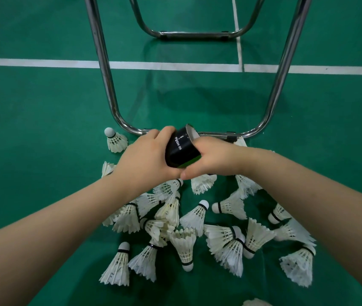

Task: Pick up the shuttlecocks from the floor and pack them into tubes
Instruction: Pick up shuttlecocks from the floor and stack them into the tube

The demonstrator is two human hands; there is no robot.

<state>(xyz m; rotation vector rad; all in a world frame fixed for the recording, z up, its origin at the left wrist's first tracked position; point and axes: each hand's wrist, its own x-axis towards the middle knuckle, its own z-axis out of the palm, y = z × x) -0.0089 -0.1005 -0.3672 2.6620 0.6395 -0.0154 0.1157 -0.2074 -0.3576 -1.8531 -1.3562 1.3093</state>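
Observation:
A black tube [181,146] printed "PUSH IN", with a green band lower down, is held above the floor, its open top tilted away from me. My left hand [147,157] grips its left side. My right hand [213,157] grips its right side, fingers curled near the rim. Both hands meet under the tube. Several white feather shuttlecocks [195,217] lie scattered on the green floor [43,120] below my hands. One shuttlecock [115,140] stands apart at the left. The tube's lower part is hidden by my hands.
A chrome tubular chair frame [106,69] stands right beyond the tube, its front foot bar on the floor behind my hands. White court lines [43,62] cross the green floor farther back.

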